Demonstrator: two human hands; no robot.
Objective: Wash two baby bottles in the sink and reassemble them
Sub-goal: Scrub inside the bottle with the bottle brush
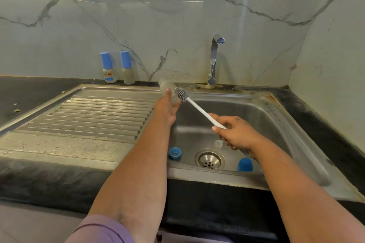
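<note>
Left hand (166, 107): grips clear bottle body (167, 89) — above the sink's (276, 116) left rim.
Right hand (235, 132): holds bottle brush (197, 107) handle — bristles beside the bottle mouth.

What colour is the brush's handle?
White, on the bottle brush, seen in the head view.

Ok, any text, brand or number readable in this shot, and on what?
Nothing legible.
Left capped baby bottle: colourful printed label with blue characters at its base, too blurred to read.
Right capped baby bottle: no print visible.
Bottle brush, tap, sink: no markings visible.
</note>
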